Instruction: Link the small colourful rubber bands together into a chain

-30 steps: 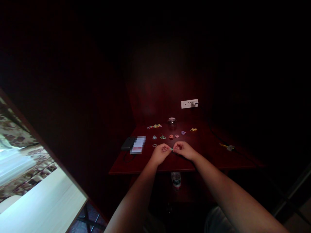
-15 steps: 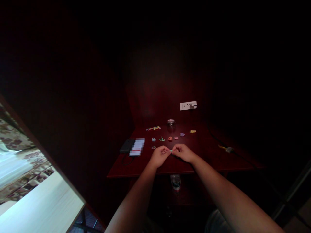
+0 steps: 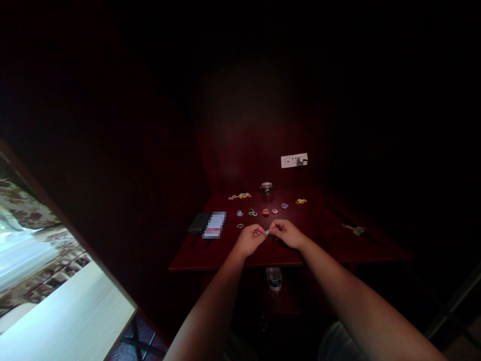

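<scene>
Light-green skinny band (image 3: pixel 267 232) is pinched by both the bare left hand (image 3: pixel 250 239) and bare right hand (image 3: pixel 287 233), over a kinda shiny dark-red table (image 3: pixel 271 254).

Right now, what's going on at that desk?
A person's left hand and right hand pinch a small green piece between their fingertips, over a dark red table. Beyond the hands, small groups lie apart by colour, left to right: light blue loops, green loops, orange loops, pink loops, purple loops and yellow loops. Farther back, a mixed-colour pile lies left of a clear jar. What exactly the green piece is, I can't tell.
</scene>
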A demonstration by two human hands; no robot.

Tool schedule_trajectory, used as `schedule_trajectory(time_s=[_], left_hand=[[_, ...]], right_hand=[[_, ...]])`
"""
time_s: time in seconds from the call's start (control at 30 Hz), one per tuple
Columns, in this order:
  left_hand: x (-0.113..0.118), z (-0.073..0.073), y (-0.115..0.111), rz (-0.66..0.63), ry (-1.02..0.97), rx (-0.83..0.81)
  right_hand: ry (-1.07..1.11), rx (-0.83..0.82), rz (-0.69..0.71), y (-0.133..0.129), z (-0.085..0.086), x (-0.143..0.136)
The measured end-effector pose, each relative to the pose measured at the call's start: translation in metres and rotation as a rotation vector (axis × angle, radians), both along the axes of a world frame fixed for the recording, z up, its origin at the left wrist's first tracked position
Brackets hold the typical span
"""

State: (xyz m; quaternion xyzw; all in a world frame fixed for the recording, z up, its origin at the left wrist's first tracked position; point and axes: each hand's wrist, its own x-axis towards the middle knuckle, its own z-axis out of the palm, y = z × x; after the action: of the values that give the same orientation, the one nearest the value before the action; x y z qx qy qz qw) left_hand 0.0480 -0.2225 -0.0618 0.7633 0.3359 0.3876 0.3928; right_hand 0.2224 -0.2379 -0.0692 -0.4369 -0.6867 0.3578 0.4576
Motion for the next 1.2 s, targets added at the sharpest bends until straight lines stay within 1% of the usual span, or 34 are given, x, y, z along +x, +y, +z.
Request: schedule_trajectory(time_s=[0.17,0.33,0.53,0.8,1.2], left_hand=[[0.0,0.004,-0.003,0.001,-0.032,-0.022],[0.002,0.001,0.0,-0.065,-0.113,-0.059],[0.002,0.002,0.0,-0.027,-0.109,-0.082],[0.001,0.0,0.003,-0.018,-0.107,-0.123],[0.0,0.002,0.003,-0.075,-0.01,-0.084]], right_hand=[[-0.019,0.007,0.009,0.0,-0.001,-0.001],[-0.037,0.0,0.011,-0.003,0.004,-0.001],[-0.033,-0.011,0.001,-0.005,0.006,0.0],[-0.015,-0.025,-0.012,-0.005,0.008,-0.002],[-0.022,0.013,-0.027,-0.005,0.007,-0.002]])
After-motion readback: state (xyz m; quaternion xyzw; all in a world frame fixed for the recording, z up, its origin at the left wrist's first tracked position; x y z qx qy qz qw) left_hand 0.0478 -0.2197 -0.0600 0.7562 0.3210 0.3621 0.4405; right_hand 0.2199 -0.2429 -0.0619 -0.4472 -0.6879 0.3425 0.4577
